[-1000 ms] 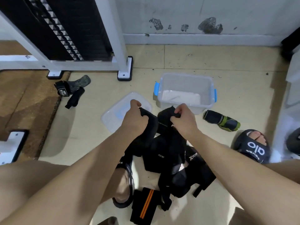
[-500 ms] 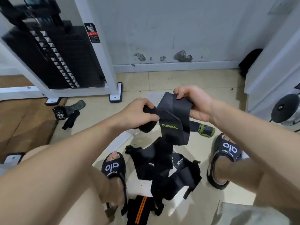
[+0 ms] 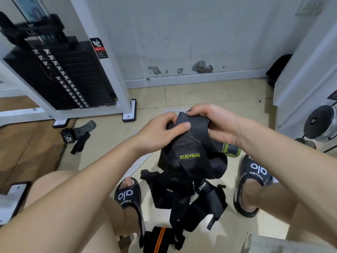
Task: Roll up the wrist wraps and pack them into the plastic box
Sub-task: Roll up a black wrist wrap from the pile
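Head view is showing both hands raised in front of the person, working one black wrist wrap (image 3: 189, 152) lettered XUEYING. The left hand (image 3: 160, 132) is gripping the wrap's upper end, its thumb lying flat across the cloth and its fingers (image 3: 182, 126) curling behind it. The right hand (image 3: 218, 125) is holding the same end from the other side, with its fingers pinching the top edge and the thumb tucked beneath. From these two grips the wrap's long axis is running downward and toward the person, its free length sagging in a loose fold above the pile of black wraps (image 3: 184, 198) lying on the floor between the two sandalled feet. Since both hands are meeting at the top end, rolling would probably be starting there and travelling down the hanging length. An orange-striped wrap (image 3: 158, 240) is lying nearer the person, and a green-trimmed rolled wrap (image 3: 231, 149) is resting on the floor beyond the right wrist. No plastic box is showing in this view, so which way it lies from the hands cannot be told.
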`<action>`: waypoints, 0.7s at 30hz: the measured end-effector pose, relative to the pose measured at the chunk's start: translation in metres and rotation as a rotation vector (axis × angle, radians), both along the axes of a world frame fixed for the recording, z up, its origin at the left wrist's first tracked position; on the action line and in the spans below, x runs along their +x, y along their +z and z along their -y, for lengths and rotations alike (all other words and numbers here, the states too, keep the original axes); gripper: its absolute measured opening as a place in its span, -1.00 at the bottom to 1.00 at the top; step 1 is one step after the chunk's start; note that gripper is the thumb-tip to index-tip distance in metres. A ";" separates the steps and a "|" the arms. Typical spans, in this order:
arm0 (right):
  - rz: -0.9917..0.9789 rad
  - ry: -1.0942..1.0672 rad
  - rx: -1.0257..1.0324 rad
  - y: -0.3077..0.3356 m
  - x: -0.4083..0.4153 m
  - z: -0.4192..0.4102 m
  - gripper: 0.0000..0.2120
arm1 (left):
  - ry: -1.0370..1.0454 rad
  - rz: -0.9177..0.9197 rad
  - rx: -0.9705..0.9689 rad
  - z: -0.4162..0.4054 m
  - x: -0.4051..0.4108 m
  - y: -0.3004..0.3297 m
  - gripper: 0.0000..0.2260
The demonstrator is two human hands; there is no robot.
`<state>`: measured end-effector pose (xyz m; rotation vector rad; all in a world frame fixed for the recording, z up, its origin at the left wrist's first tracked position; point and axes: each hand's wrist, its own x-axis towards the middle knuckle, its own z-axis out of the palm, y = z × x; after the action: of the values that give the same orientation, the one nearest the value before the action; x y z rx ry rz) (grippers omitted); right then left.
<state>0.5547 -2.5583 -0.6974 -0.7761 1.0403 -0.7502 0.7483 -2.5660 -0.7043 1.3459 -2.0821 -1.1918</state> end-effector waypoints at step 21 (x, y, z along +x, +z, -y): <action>-0.195 -0.400 0.097 0.001 -0.003 0.021 -0.91 | 0.206 0.022 0.130 0.042 -0.011 0.014 -0.75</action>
<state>0.5516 -2.5796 -0.6960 -0.5705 1.4225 -0.9682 0.7371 -2.6085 -0.6901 1.5957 -1.8536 -1.2445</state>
